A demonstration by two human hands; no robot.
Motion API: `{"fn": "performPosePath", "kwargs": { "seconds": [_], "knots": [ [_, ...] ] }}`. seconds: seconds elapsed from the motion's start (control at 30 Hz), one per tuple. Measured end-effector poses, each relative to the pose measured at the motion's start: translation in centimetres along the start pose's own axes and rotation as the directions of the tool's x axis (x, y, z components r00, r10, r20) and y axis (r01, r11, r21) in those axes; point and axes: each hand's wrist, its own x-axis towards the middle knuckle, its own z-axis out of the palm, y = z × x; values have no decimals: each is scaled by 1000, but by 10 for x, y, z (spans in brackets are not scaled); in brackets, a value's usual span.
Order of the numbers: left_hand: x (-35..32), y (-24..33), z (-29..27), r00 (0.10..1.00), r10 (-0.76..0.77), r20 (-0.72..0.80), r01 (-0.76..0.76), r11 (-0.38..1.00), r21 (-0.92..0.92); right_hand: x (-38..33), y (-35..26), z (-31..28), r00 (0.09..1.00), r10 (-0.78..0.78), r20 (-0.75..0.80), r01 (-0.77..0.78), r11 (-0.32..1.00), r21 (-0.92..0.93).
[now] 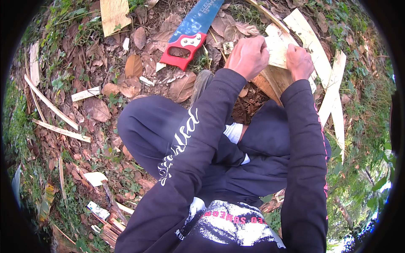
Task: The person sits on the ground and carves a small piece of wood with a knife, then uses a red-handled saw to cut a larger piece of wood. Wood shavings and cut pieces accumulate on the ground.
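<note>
My left hand (248,57) is closed, its thumb and fingers gripping the left edge of a small pale piece of wood (277,51). At the opposite edge, my right hand (300,63) pinches the same piece between thumb and bent fingers. The piece is held up beyond my crossed legs, over a browner wooden slab (276,80) that it partly covers. To the left of my hands lies a hand saw (190,36) with a blue blade and a red handle, on dry leaves.
Long pale wood strips (312,44) lie on the ground right of my hands. A flat board (114,17) is at the far left, and thin curved strips (50,103) are scattered nearer. Beside my left elbow sit stacked sticks (112,227) and a small white packet (98,210).
</note>
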Motion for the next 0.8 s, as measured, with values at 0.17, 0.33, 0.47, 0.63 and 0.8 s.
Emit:
{"fn": "performPosePath", "kwargs": {
  "seconds": [0.17, 0.33, 0.47, 0.63, 0.8],
  "knots": [
    [4, -4, 9, 1000, -15, 24, 15, 1000, -15, 3, 0, 1, 1000, 15, -6, -15, 1000, -22],
    [5, -3, 18, 999, -6, 40, 7, 1000, -18, -4, -3, 0, 999, 22, -36, -23, 999, -30],
    [4, -2, 19, 999, -18, 44, 20, 999, -44, -3, -3, -1, 999, 22, -34, -23, 999, -34],
    [7, -3, 22, 999, 22, 42, -19, 997, -77, -6, -6, -2, 998, 9, -55, -9, 1000, -2],
    [7, 5, 19, 993, 40, 115, -33, 998, -63, -7, -4, -2, 997, 23, -71, -22, 1000, 9]
  ]
}}
